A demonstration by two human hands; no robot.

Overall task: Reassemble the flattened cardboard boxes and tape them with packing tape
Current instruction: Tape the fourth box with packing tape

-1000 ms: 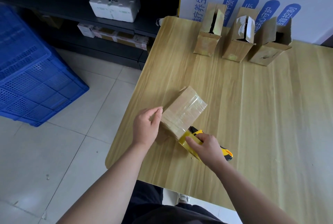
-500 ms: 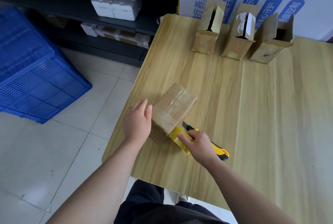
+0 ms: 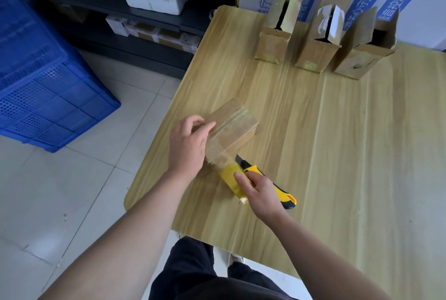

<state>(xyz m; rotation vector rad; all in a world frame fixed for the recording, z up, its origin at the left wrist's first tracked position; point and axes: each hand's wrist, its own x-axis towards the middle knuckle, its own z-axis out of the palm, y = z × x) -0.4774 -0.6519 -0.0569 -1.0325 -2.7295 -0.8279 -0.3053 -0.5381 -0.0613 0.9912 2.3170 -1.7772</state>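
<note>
The taped cardboard box (image 3: 233, 128) is held near the worktop's (image 3: 337, 154) front left corner by the left hand (image 3: 188, 147), fingers (image 3: 193, 119) curled against its side. The packing tape roll (image 3: 229, 175) and a utility knife (image 3: 284, 197) are gripped together in the right hand (image 3: 261, 193), just beside the box's near end.

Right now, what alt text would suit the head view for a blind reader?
A left hand holds a box on a table; the right hand holds a knife to yellow tape at its near end. Three open boxes stand behind.

Pale tiled floor (image 3: 72, 203), blue crate (image 3: 48, 82), dark shelving (image 3: 156, 41), light wooden table (image 3: 362, 154).
</note>
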